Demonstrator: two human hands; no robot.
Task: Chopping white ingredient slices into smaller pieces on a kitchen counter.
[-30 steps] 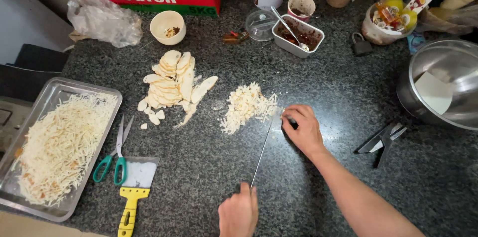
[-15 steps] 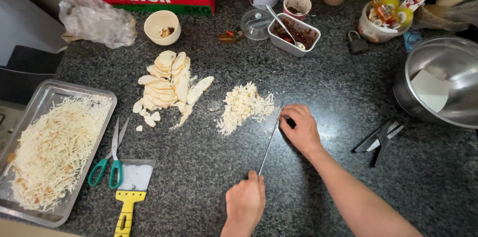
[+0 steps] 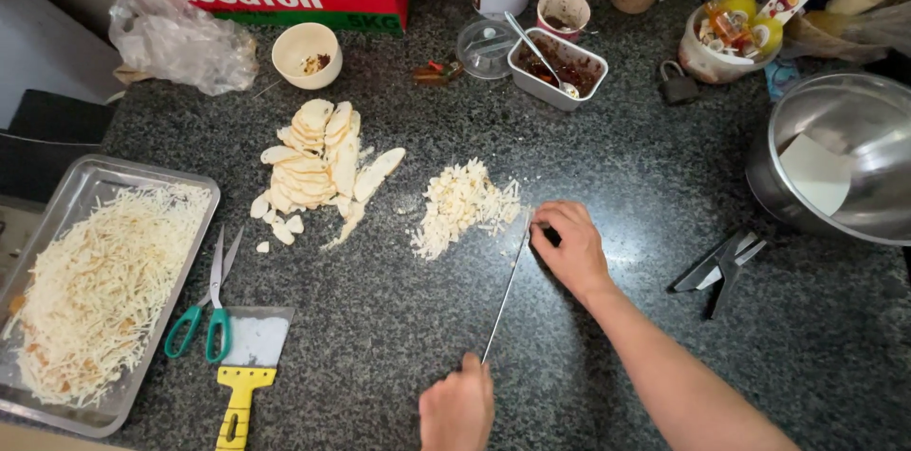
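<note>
Two hands on one long knife: your right hand has fingers curled round the handle end beside the pile of chopped pieces, your left hand presses closed fingers on the blade's tip. Slip here and that bare edge could catch your left fingertips, or scatter the pale, finely cut heap across the counter.

Single head-worn view, looking steeply down (almost overhead), close over dark counter
</note>
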